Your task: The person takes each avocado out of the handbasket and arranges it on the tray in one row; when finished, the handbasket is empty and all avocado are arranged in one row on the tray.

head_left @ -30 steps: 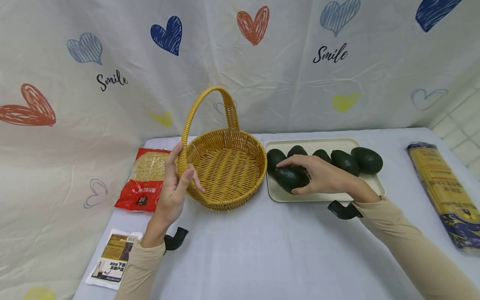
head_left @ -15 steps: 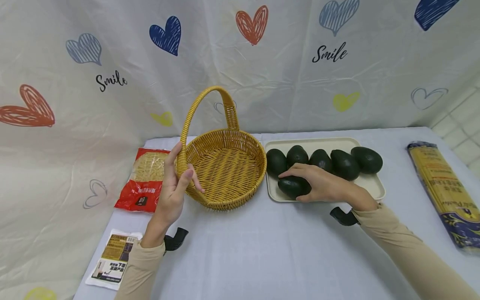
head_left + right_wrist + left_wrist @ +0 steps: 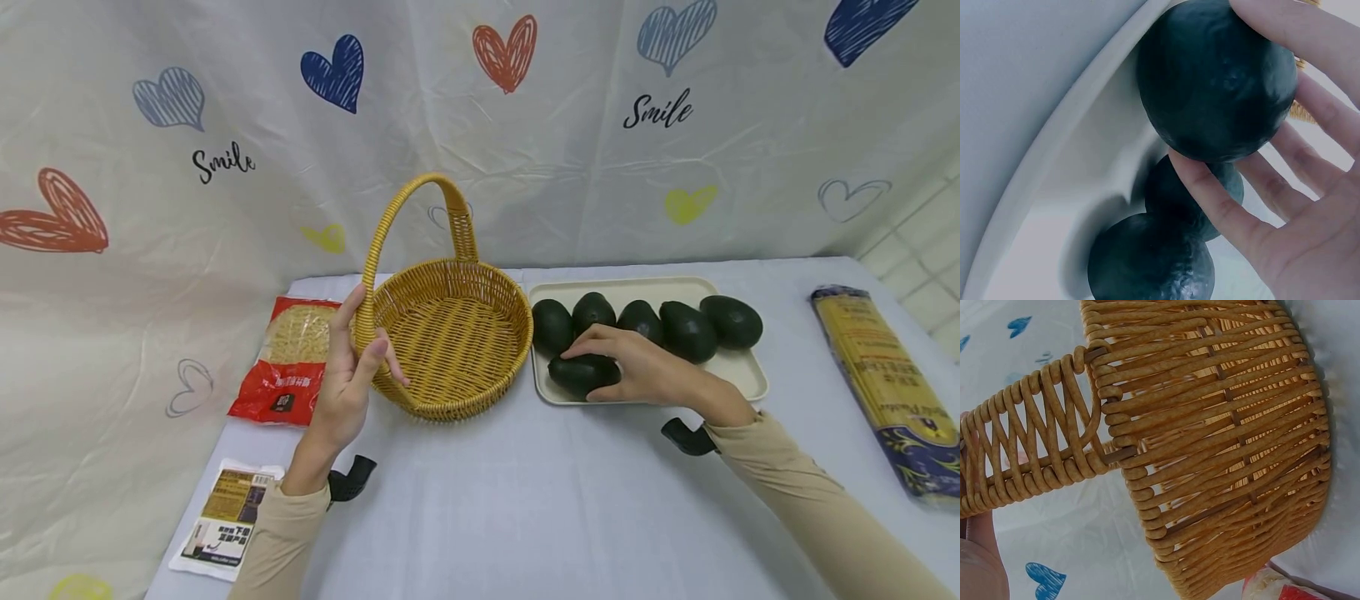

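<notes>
The right hand (image 3: 637, 371) has its fingers (image 3: 1222, 206) curled round an avocado (image 3: 581, 373) on the tray (image 3: 738, 379); a firm, gentle wrap suits it. The left hand (image 3: 348, 375) grips the basket (image 3: 450, 333) by its handle (image 3: 1035, 444), steadying it on the surface (image 3: 525, 500).

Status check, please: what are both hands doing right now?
Left hand grips basket handle. Right hand grips avocado on tray. Nothing between them.

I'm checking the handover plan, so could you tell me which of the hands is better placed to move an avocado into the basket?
Probably the right hand: it already grips the front avocado on the tray. The left hand holds the basket by its handle.
</notes>
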Tool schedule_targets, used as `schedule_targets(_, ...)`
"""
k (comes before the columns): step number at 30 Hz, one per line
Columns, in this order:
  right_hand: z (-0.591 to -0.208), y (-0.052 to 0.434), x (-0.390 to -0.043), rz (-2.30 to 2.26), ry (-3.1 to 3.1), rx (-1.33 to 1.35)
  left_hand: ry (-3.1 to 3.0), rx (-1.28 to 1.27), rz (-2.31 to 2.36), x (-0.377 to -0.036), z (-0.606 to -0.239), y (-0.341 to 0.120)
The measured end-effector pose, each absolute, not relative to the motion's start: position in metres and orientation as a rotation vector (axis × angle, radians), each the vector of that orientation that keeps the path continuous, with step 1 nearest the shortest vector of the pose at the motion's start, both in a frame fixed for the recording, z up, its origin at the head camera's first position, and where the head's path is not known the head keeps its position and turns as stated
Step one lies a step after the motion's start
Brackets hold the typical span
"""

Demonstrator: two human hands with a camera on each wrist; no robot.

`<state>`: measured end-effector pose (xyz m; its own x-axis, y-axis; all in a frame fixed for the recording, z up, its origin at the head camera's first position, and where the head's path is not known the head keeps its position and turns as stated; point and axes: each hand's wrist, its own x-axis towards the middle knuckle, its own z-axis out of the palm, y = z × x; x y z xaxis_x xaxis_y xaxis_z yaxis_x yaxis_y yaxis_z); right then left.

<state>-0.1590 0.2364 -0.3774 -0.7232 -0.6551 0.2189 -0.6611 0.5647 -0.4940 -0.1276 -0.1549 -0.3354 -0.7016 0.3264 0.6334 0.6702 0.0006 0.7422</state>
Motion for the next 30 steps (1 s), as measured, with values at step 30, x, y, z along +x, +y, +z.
schedule_targets(30, -0.3689, 0.2414, -0.1549, 0.885, -2.706, 1.168, -2.035, -0.999, -1.749, -0.1260, -0.3355, -0.1557)
